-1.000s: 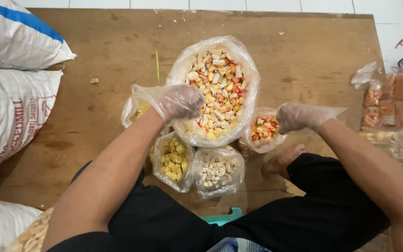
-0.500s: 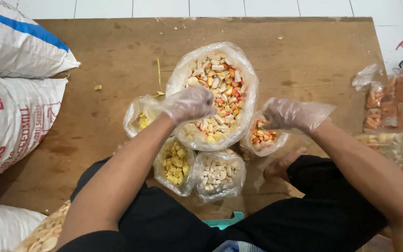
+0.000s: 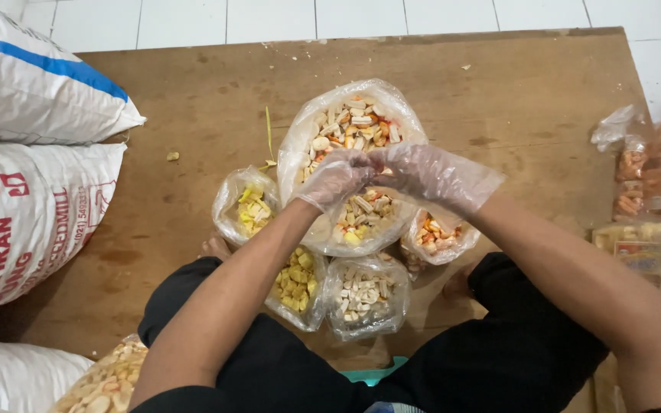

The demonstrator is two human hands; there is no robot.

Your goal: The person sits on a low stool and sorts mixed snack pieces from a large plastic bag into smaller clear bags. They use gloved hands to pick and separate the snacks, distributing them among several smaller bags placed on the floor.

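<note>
A large clear plastic bag (image 3: 300, 145) of mixed white, yellow and orange crackers lies open on the brown wooden board (image 3: 193, 99). My left hand (image 3: 336, 177) and my right hand (image 3: 422, 172), both in thin clear plastic gloves, meet over the middle of that bag with fingers curled into the crackers. Around the big bag sit smaller open bags: yellow pieces (image 3: 246, 206) at the left, yellow cubes (image 3: 297, 279) and white pieces (image 3: 365, 294) near my lap, orange-and-white pieces (image 3: 436, 235) under my right wrist.
Two big white woven sacks (image 3: 24, 153) are stacked at the left, another sack (image 3: 9, 378) at the bottom left beside a bag of pale crackers (image 3: 105, 382). Sealed snack packets (image 3: 652, 176) lie at the right. White floor tiles (image 3: 346, 15) run beyond the board.
Both hands left the small side bags and came together over the large mixed bag. The camera view shifted slightly closer.
</note>
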